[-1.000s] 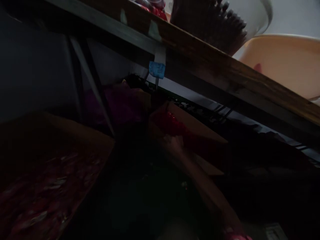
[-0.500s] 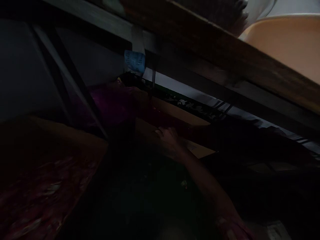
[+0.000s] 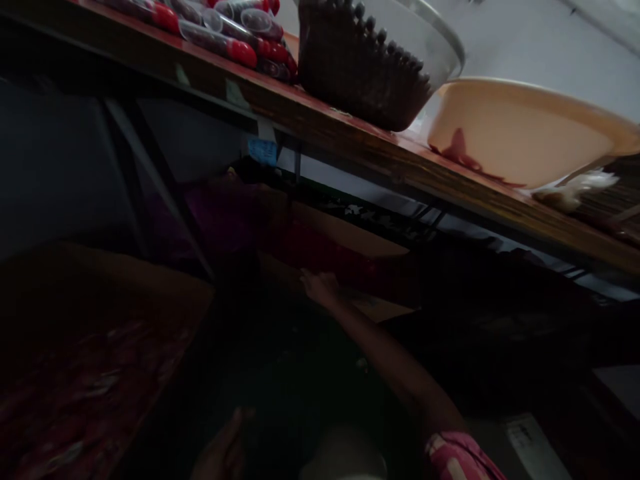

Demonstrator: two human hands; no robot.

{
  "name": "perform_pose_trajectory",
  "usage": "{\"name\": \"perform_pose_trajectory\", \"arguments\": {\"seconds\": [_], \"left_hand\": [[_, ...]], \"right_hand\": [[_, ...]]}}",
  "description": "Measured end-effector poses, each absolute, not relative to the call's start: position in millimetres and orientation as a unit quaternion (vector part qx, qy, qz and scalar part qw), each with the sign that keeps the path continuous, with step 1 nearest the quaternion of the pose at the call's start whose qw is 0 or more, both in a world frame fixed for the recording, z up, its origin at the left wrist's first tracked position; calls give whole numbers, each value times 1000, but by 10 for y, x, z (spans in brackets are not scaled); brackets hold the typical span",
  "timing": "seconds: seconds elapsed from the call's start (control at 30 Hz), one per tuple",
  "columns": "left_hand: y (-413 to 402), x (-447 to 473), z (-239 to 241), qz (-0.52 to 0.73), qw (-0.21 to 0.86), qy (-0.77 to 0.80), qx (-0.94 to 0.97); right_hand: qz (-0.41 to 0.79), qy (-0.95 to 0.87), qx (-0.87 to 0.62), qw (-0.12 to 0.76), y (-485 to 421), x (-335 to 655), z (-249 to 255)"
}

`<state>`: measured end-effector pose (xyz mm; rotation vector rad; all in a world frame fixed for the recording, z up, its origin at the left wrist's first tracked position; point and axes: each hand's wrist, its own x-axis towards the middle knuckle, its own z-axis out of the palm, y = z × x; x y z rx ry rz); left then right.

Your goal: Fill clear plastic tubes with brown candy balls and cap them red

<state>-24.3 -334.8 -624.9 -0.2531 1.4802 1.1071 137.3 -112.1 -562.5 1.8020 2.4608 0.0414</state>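
Observation:
Under the table, in deep shadow, my right hand (image 3: pixel 321 288) is at the near edge of a cardboard box (image 3: pixel 385 308). Its fingers appear bent over that edge, though the dark blurs their outline. Dark red material (image 3: pixel 320 250) fills the box, its kind not clear. My left hand (image 3: pixel 225 445) is low in the view, above a dark green surface (image 3: pixel 300 380). Its fingers look loosely apart and seem to hold nothing. A pale rounded shape (image 3: pixel 345 457) shows at the bottom edge.
Overhead runs the wooden table edge (image 3: pixel 360 137). It carries red-capped tubes (image 3: pixel 215 41), a clear tub of dark pieces (image 3: pixel 360 73) and a peach basin (image 3: pixel 520 133). A slanted metal leg (image 3: pixel 160 183) stands beside a large carton (image 3: pixel 135 267) of reddish pieces at left.
The view has tilted up, so more of the tabletop shows. My left hand has come into sight at the bottom. My right hand stays at the box edge.

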Motion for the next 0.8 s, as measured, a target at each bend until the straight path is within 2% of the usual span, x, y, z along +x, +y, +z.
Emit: {"name": "perform_pose_trajectory", "arguments": {"seconds": [0.2, 0.43, 0.6, 0.7, 0.8], "left_hand": [[-3190, -266, -6235, 469, 639, 606, -73], [-3308, -286, -6407, 473, 639, 593, -122], [-3231, -423, -6368, 565, 669, 448, -180], [-3170, -550, -6181, 638, 674, 341, -148], [-3099, -688, -5997, 676, 677, 272, -102]], "right_hand": [[40, 790, 609, 54, -974, 1403, -5582], [46, 796, 602, 48, -884, 1435, -5611], [34, 788, 614, 24, -864, 1465, -5644], [18, 802, 595, -48, -931, 1408, -5637], [-34, 845, 500, -187, -1239, 1196, -5585]]}}
